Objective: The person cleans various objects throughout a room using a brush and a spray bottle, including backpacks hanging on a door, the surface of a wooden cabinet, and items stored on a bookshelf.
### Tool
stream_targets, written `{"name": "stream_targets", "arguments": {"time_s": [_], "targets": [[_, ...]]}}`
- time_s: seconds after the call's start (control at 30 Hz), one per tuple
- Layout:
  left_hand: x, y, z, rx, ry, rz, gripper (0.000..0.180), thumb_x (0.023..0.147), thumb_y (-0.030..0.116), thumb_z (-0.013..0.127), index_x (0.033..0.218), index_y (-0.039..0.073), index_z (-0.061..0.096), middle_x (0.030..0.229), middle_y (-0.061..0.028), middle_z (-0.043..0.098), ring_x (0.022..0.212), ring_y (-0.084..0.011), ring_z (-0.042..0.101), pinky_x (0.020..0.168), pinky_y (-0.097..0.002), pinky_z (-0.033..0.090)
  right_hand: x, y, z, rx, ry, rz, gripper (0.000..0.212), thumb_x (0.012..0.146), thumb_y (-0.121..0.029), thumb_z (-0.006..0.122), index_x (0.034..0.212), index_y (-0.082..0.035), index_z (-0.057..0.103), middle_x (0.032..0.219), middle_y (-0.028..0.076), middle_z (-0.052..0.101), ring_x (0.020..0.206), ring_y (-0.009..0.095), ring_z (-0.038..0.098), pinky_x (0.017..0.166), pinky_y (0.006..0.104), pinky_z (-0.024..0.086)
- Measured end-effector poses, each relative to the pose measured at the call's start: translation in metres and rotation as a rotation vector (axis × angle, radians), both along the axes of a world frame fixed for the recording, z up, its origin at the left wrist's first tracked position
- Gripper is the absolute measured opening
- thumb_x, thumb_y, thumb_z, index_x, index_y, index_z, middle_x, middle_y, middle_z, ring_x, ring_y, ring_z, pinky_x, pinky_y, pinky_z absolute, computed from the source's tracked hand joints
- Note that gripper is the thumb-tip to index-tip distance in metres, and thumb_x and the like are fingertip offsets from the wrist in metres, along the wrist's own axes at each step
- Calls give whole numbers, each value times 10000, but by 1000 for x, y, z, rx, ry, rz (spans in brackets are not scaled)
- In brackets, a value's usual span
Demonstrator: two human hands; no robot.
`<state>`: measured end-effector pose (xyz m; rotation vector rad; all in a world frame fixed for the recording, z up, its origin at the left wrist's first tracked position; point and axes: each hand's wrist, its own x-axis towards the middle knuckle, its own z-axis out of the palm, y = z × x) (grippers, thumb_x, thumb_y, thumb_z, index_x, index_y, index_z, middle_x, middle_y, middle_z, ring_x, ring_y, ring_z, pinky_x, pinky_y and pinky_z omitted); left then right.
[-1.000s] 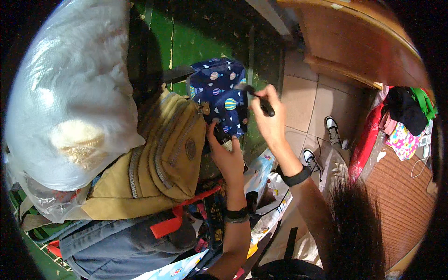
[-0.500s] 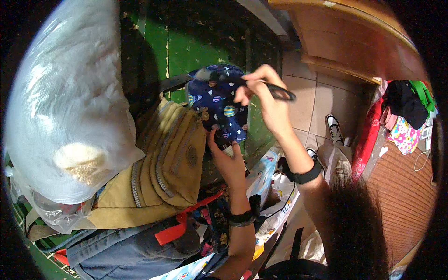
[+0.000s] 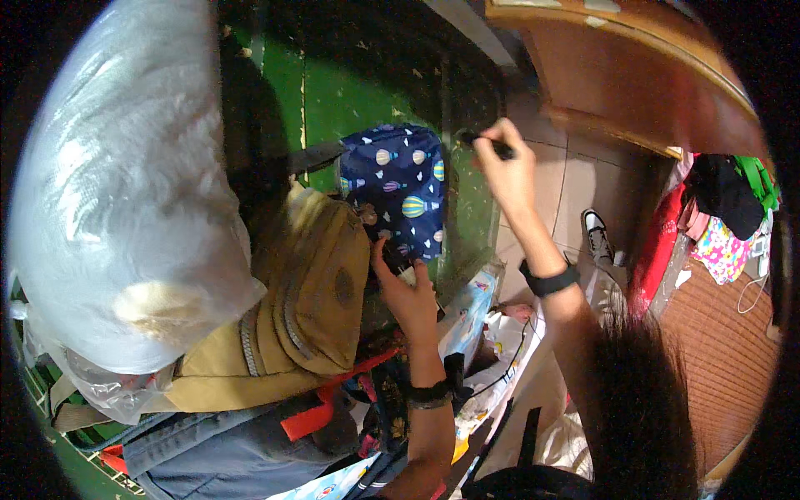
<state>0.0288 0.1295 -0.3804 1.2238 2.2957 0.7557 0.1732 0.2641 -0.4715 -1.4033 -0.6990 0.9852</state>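
Observation:
A navy pouch (image 3: 392, 200) printed with hot-air balloons and small clouds lies on a green painted board. My left hand (image 3: 408, 296) grips its near edge, with a bit of white label showing between finger and thumb. Off to the pouch's right, my right hand (image 3: 510, 162) is raised and closed round a slim black-handled tool (image 3: 505, 151). The tool's dark ends stick out on both sides of the fist; its exact kind does not show. A tan zippered bag (image 3: 317, 283) sits against the pouch's left side.
A large filled clear plastic bag (image 3: 125, 183) bulges at the left. Nearer me lies a dark blue bag (image 3: 225, 450) with red straps. A green board (image 3: 358, 83) stretches behind the pouch. Wooden furniture (image 3: 617, 75) stands at the far right, with clothes (image 3: 721, 237) below it.
My right hand has moved right with the black-handled tool, from over the pouch to beside it, uncovering the pouch's upper part. My left hand stays at the pouch's near edge.

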Motion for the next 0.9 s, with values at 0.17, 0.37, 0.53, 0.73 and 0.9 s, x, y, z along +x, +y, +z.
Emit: {"name": "stream_targets", "arguments": {"time_s": [0.17, 0.37, 0.53, 0.73, 0.9], "targets": [[-7, -6, -6, 44, 147, -112, 580, 871, 7, 600, 1410, 78, 399, 1410, -215, 480, 1284, -380, 491, 1075, -426, 375, 14, -15, 53, 251, 763, 238, 57, 926, -17, 511, 958, 16, 544, 696, 162, 642, 591, 163, 592, 560, 284, 475], [-13, -6, -5, -12, 132, -59, 603, 868, 15, 609, 1424, 77, 386, 1424, -229, 469, 1310, -390, 471, 1090, -436, 359, 2, 2, 11, 14, 160, 79, 82, 888, -93, 606, 853, -31, 566, 654, 51, 634, 594, 103, 599, 559, 272, 460], [-11, -6, -2, -27, 184, -101, 615, 871, 28, 618, 1433, 80, 374, 1424, -236, 468, 1308, -395, 474, 1092, -448, 355, 23, 22, 61, 96, 857, 393, 126, 957, -114, 522, 906, -4, 556, 663, 130, 653, 561, 164, 607, 538, 276, 474], [-7, -2, -5, -71, 129, -1, 618, 872, 29, 624, 1435, 83, 376, 1427, -229, 471, 1336, -403, 443, 1104, -449, 336, 35, 45, 30, -81, 245, 217, 216, 872, -263, 627, 827, -53, 609, 624, 104, 656, 561, 151, 641, 536, 309, 485], [-18, -8, -2, -74, 178, -24, 624, 869, 36, 630, 1434, 67, 368, 1425, -239, 465, 1332, -406, 445, 1110, -462, 338, 20, 82, 76, -57, 729, 519, 258, 920, -254, 562, 927, -4, 625, 686, 161, 682, 586, 186, 662, 565, 276, 508]]}}
